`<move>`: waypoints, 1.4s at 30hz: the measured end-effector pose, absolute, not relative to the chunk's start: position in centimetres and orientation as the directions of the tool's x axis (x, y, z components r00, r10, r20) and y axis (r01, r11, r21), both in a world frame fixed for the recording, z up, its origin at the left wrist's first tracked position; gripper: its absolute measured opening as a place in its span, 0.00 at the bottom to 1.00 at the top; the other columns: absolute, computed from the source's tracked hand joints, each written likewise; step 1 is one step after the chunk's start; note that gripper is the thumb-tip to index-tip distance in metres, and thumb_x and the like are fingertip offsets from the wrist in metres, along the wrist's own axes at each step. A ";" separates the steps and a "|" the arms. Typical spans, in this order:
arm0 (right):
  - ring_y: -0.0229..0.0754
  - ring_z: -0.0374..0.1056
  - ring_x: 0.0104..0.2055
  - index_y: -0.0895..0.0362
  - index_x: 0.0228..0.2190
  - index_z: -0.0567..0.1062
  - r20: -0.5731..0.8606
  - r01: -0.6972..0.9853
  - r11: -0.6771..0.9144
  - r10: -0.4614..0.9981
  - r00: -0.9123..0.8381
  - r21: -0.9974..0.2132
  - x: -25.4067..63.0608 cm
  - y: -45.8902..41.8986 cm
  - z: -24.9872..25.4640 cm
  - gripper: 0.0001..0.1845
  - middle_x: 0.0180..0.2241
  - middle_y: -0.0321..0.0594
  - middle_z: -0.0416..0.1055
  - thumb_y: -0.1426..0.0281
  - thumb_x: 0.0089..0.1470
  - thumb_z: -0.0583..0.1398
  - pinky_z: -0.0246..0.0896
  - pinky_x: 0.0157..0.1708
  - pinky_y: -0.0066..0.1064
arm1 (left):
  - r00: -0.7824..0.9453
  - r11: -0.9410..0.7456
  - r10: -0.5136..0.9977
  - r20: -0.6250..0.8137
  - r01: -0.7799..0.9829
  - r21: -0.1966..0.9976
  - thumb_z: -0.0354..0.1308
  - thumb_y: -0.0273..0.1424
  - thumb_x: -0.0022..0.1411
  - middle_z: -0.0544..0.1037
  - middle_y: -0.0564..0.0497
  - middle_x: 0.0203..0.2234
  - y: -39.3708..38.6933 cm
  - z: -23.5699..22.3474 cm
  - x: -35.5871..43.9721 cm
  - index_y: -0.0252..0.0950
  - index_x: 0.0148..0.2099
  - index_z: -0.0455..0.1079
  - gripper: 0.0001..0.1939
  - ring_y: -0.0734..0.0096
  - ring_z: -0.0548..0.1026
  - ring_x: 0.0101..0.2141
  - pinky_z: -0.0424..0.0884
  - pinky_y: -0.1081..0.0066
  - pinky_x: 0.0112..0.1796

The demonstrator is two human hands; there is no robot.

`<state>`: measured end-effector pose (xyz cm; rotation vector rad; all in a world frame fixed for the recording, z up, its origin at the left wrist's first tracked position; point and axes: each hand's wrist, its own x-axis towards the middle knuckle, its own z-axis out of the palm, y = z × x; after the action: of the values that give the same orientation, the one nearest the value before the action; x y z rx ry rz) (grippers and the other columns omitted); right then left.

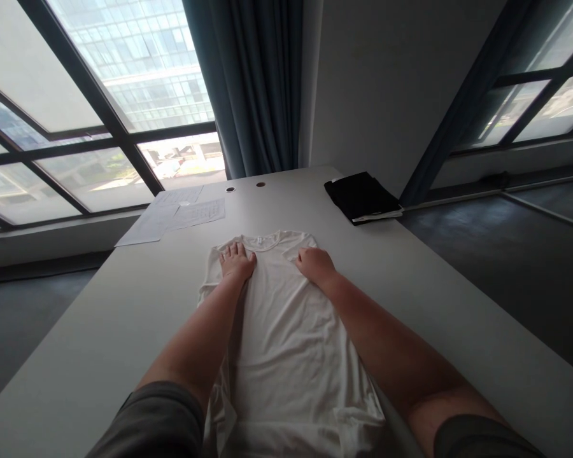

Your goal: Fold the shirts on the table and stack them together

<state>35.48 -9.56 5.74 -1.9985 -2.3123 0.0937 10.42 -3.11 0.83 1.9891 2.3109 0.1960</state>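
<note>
A white T-shirt point(286, 343) lies lengthwise on the table, its collar at the far end and its hem close to me. Wrinkles run across its body, and the near corners are rumpled. My left hand point(237, 261) rests flat on the cloth at the shirt's upper left, fingers spread. At the upper right, by the shoulder, my right hand point(316, 264) is closed with its fingers curled at the shirt's edge. The cloth in its grip is mostly hidden by the hand. Both forearms pass over the shirt's sides.
The shirt is on a white table point(138, 318). Printed paper sheets point(172, 213) lie at its far left. A black folder point(363, 196) with papers under it sits at the far right. Two cable holes are near the back edge, before a blue curtain point(262, 89) and windows.
</note>
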 end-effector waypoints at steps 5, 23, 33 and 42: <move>0.53 0.76 0.48 0.58 0.44 0.82 -0.093 0.974 0.193 0.974 -0.205 -0.120 35.3 -9.9 6.4 0.19 0.46 0.54 0.81 0.59 0.65 0.58 0.67 0.45 0.37 | -0.141 0.138 0.990 0.012 0.979 0.150 0.38 0.52 0.70 0.48 0.45 0.76 -3.3 1.1 10.4 0.37 0.77 0.51 0.41 0.48 0.46 0.74 0.43 0.44 0.72; 0.48 0.75 0.49 0.56 0.45 0.81 0.016 0.906 0.336 0.939 -0.344 -0.257 33.5 -4.0 5.2 0.12 0.46 0.47 0.80 0.69 0.65 0.58 0.64 0.45 0.31 | -0.162 0.163 0.987 -0.017 0.981 0.108 0.37 0.52 0.70 0.46 0.47 0.77 -3.2 1.2 10.7 0.39 0.78 0.48 0.41 0.50 0.44 0.75 0.43 0.45 0.72; 0.45 0.69 0.58 0.55 0.60 0.75 0.126 0.843 0.433 0.901 -0.415 -0.319 34.9 -3.7 4.8 0.23 0.59 0.47 0.73 0.69 0.65 0.59 0.59 0.60 0.32 | -0.170 0.173 0.985 -0.030 0.980 0.101 0.36 0.52 0.70 0.45 0.49 0.77 -3.0 1.3 10.7 0.41 0.78 0.48 0.40 0.50 0.44 0.75 0.43 0.42 0.71; 0.51 0.70 0.49 0.57 0.43 0.81 0.209 0.949 0.234 0.959 -0.189 -0.213 42.2 -7.8 4.8 0.13 0.45 0.50 0.78 0.70 0.65 0.57 0.62 0.51 0.36 | -0.173 0.171 0.985 0.005 0.980 0.105 0.37 0.53 0.70 0.46 0.50 0.77 -2.6 0.5 10.3 0.43 0.78 0.49 0.40 0.52 0.45 0.75 0.42 0.44 0.72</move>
<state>42.24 -7.77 4.81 -1.7779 -2.2149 0.0519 10.29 -2.61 0.46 1.9780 2.3549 0.1287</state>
